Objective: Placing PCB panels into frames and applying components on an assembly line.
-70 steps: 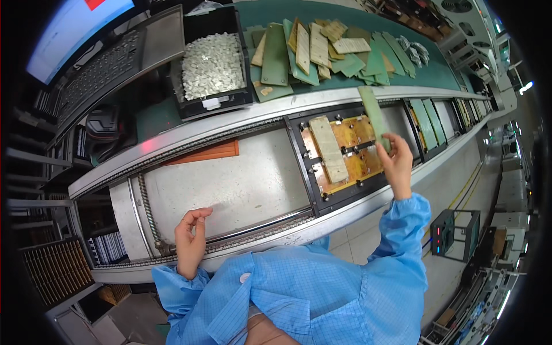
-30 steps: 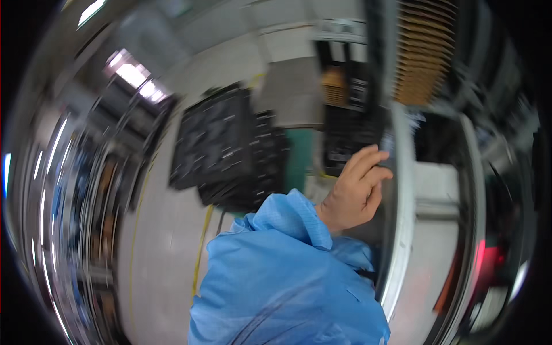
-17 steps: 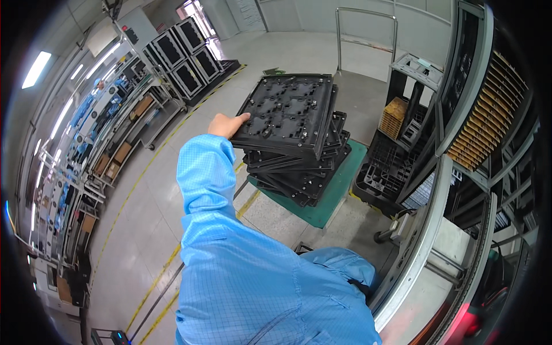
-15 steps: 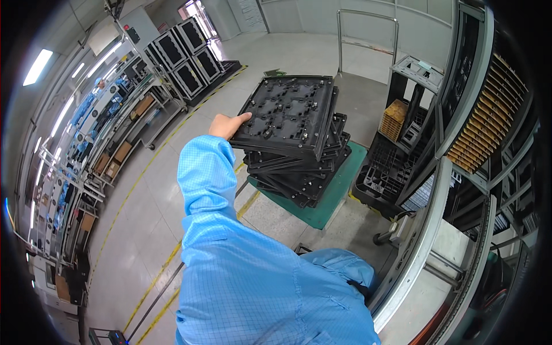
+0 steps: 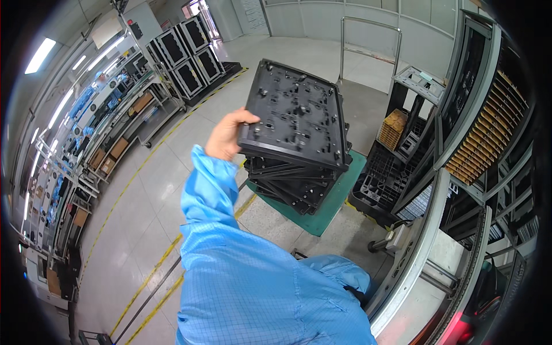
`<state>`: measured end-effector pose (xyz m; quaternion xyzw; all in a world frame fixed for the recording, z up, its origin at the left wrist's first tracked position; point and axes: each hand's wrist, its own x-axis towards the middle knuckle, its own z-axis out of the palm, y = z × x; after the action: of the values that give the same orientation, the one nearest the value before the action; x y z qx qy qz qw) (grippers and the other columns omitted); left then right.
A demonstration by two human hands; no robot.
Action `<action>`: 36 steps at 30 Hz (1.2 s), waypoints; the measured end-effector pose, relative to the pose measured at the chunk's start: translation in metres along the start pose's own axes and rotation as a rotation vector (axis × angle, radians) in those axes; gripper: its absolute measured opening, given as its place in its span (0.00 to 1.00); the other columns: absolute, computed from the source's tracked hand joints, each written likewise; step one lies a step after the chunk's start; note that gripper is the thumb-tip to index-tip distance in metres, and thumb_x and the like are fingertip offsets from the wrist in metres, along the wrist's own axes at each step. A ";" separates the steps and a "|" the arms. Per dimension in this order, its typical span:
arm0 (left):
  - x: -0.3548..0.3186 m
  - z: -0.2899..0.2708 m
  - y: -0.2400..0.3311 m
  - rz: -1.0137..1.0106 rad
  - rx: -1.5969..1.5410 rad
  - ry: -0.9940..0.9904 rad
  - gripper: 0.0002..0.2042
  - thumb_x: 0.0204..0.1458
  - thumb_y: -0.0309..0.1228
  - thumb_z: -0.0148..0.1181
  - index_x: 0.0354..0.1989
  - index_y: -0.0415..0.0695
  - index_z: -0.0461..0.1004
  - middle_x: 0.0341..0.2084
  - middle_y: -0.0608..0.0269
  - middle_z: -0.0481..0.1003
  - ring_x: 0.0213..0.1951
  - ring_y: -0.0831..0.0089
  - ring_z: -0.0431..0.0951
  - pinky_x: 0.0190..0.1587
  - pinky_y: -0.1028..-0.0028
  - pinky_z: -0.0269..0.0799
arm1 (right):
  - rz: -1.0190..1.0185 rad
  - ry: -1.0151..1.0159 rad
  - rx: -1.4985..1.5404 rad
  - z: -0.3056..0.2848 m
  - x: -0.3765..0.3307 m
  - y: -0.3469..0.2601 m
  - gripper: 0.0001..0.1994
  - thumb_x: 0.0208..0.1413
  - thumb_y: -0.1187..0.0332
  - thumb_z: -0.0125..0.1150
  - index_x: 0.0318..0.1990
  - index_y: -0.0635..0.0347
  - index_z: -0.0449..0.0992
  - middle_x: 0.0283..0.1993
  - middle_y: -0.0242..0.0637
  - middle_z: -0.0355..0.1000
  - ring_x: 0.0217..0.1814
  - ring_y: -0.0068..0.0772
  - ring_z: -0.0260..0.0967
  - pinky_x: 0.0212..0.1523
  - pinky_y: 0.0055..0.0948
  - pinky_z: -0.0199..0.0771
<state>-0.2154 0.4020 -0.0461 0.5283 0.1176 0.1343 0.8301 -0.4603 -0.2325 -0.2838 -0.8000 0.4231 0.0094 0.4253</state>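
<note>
My left hand (image 5: 224, 135), in a blue sleeve, grips the left edge of the top black tray (image 5: 293, 109). The thumb lies over the rim and the other fingers are mostly hidden at its side and beneath. This tray has rows of small raised fittings and recesses, and sits turned at an angle on or just over a stack of similar black trays (image 5: 290, 187). Whether it still touches the stack I cannot tell. A green board or mat (image 5: 322, 223) lies under the stack. My right hand is out of view.
On the right stands a metal-framed machine (image 5: 414, 253) beside a rack of brownish slats (image 5: 486, 126). An orange-brown slotted block (image 5: 392, 129) sits near a black crate (image 5: 376, 190). Behind is a metal push-handle (image 5: 371, 22). Black cases (image 5: 187, 54) and long workbenches (image 5: 118, 115) line the left.
The top tray has turned clockwise and its far left corner has swung away from me. My left hand, still gripping its left edge, has shifted slightly right and nearer.
</note>
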 end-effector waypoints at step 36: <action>-0.068 0.443 -0.372 -0.613 -0.119 -1.628 0.44 0.39 0.28 0.48 0.73 0.43 0.46 0.65 0.59 0.59 0.66 0.65 0.58 0.68 0.65 0.46 | -0.672 0.703 0.082 -0.021 -0.064 -0.136 0.15 0.51 0.83 0.61 0.48 0.67 0.74 0.37 0.35 0.75 0.34 0.25 0.69 0.36 0.26 0.68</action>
<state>-0.0926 -0.1468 -0.1972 0.3610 -0.3823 -0.5083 0.6820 -0.4158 -0.1660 -0.1550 -0.8296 0.2596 -0.4159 0.2673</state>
